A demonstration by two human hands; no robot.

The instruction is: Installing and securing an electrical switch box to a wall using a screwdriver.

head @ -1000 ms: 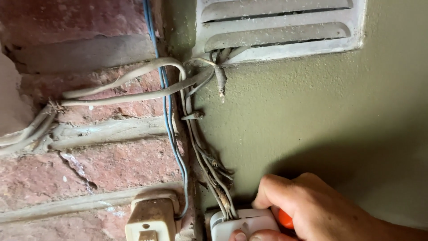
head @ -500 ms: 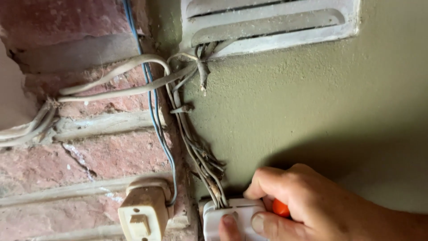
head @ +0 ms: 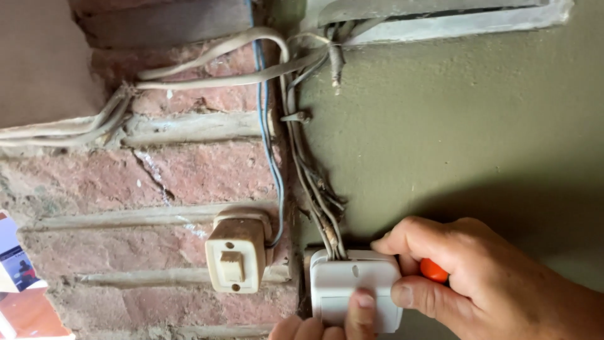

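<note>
In the head view, a white plastic switch box (head: 355, 288) is being held against the olive plastered wall (head: 478, 138), just right of the brick edge. It is being steadied from below by the left hand (head: 327, 322), whose fingertip (head: 360, 308) is being pressed flat on the smooth cover; whether those fingers are closed around anything cannot be told. The right hand (head: 478, 277) is being kept at the box's right edge, thumb on the cover, with its fingers clamped around an orange tool handle (head: 433, 270), probably so the tool stays ready while the box is being braced. A bundle of paint-caked wires (head: 308, 170) is being fed into the box's top. On the rough red brickwork (head: 189, 176), an old cream switch (head: 236, 255), rounded and grimy, is being served by a blue cable (head: 267, 132).
</note>
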